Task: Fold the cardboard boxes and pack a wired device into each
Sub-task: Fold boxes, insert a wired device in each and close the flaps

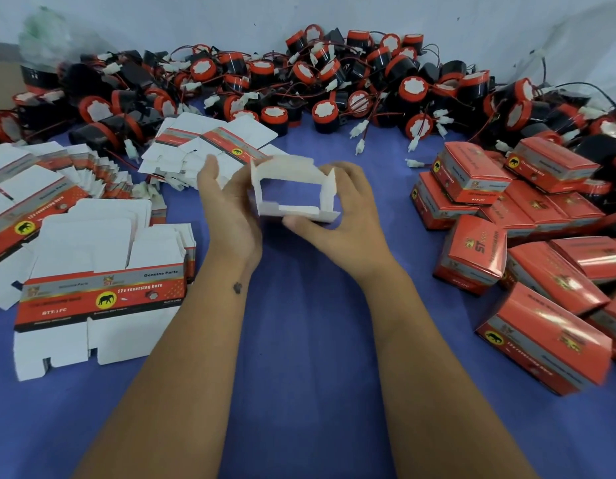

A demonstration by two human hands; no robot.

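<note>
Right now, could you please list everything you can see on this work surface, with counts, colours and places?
Half-folded white cardboard box: one, white inside, centre, between both hands.
Flat unfolded red-and-white box blanks: many, stacked and fanned, left.
Closed red cardboard boxes: over a dozen, piled right.
Black-and-red round wired devices: dozens, heaped along the back.
Blue cloth surface: one, underneath everything.
Left hand: holds the box's left side.
Right hand: holds its right side.

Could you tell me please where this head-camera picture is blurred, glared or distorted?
In the head view, the half-folded box between the left hand and right hand is smeared by motion; the packed boxes show glossy glare; the wide angle bends the edges; the lighting is soft and even.
</note>
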